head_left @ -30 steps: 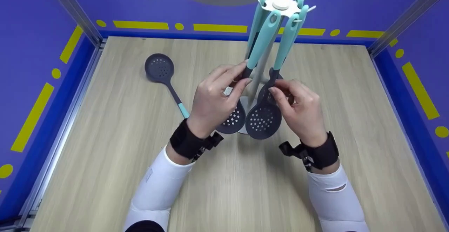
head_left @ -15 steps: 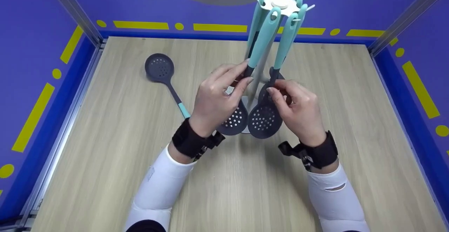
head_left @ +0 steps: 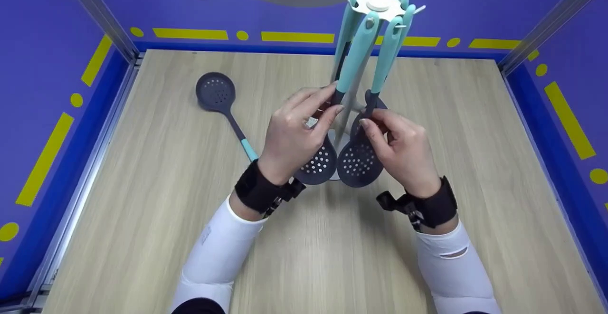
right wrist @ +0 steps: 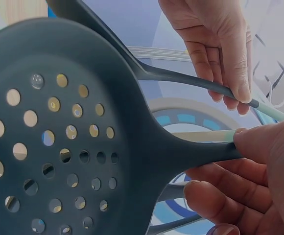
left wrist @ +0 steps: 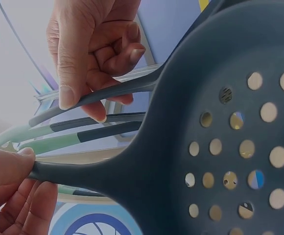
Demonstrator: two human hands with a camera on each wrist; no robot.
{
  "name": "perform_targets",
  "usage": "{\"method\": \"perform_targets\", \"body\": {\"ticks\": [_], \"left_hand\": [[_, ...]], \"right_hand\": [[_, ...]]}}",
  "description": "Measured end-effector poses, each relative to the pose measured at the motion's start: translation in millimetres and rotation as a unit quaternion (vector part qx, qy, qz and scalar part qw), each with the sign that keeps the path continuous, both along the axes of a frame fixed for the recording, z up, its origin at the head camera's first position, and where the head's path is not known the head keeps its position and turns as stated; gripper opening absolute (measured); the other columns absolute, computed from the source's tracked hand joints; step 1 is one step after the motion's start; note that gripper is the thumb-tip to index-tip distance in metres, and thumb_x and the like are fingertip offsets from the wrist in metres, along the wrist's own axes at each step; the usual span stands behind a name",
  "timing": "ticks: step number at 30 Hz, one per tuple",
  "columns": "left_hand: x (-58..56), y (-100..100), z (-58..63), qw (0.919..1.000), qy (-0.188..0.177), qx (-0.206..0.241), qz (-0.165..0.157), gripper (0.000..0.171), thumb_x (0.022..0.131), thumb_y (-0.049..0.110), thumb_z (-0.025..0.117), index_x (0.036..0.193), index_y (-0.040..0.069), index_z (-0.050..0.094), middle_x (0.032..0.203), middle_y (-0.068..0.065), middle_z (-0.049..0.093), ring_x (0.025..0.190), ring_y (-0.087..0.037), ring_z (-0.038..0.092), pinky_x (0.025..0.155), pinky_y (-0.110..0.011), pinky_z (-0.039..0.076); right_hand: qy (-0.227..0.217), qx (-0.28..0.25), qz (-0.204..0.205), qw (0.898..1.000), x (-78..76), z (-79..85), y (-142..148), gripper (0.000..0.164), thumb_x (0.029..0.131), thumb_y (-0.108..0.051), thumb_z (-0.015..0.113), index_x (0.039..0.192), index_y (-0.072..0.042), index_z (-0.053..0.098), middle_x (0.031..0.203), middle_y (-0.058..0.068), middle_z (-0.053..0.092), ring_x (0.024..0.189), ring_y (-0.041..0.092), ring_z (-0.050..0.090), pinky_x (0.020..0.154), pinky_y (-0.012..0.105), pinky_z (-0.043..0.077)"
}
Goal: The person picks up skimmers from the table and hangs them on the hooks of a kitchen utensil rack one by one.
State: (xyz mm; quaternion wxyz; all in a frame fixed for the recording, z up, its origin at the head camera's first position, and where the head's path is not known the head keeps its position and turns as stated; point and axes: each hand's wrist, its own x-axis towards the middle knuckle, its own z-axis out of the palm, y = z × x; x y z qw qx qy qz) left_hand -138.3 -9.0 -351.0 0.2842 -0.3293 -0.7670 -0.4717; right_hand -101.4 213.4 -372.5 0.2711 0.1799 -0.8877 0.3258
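Observation:
My left hand (head_left: 297,131) pinches the dark neck of a skimmer (head_left: 317,166), just below its teal handle. That handle's looped end sits at the front prong of a white utensil stand (head_left: 379,4). On the right, my right hand (head_left: 403,145) pinches the neck of a second skimmer (head_left: 357,164), whose handle hangs from the adjacent prong. Both perforated heads hang side by side in front of the stand's base. In the left wrist view, the left skimmer's head (left wrist: 171,161) fills the right half; the right skimmer's head (right wrist: 132,147) looms large in the right wrist view.
Several more teal handles (head_left: 349,24) hang around the stand. Another skimmer (head_left: 216,93) lies on the wooden table (head_left: 156,162) at the left, its handle end hidden behind my left hand and wrist. Blue-purple panels (head_left: 294,19) with yellow marks enclose the table.
Both hands keep their pinch. The left hand and the two skimmer heads have shifted slightly right, the right hand slightly left. A prong tip now shows in the left skimmer's loop.

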Motion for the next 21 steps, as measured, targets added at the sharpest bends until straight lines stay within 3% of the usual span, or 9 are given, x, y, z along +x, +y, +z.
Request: {"method": "perform_targets", "body": {"ticks": [6,13,21], "left_hand": [[0.1,1.4,-0.2,0.9999,-0.012,0.007,-0.007,0.034,0.103,0.019,0.069,0.133,0.002,0.07,0.111,-0.01,0.073,0.093,-0.011,0.075,0.081,-0.013,0.059],[-0.2,3.1,-0.8,0.9996,-0.023,0.009,-0.009,0.035,0.104,0.021,0.068,0.134,0.003,0.07,0.111,-0.008,0.073,0.093,-0.011,0.075,0.081,-0.014,0.059],[-4.0,5.3,-2.7,0.9997,-0.022,0.011,-0.003,0.034,0.103,0.023,0.069,0.131,0.004,0.071,0.11,-0.008,0.074,0.094,-0.011,0.075,0.081,-0.014,0.059]], "right_hand": [[-0.008,0.001,0.005,1.0,0.8,1.1,1.5,0.021,0.106,-0.023,0.065,0.104,-0.004,0.073,0.079,0.005,0.065,0.061,0.018,0.052,0.055,0.016,0.034],[-0.012,0.002,0.007,1.0,1.4,2.5,4.8,0.018,0.105,-0.02,0.065,0.102,-0.005,0.073,0.077,0.005,0.062,0.064,0.01,0.048,0.055,0.016,0.033],[-0.01,0.014,0.014,1.0,1.4,4.3,7.6,0.017,0.105,-0.02,0.064,0.097,-0.006,0.07,0.075,0.004,0.058,0.064,0.01,0.046,0.055,0.017,0.033]]}}
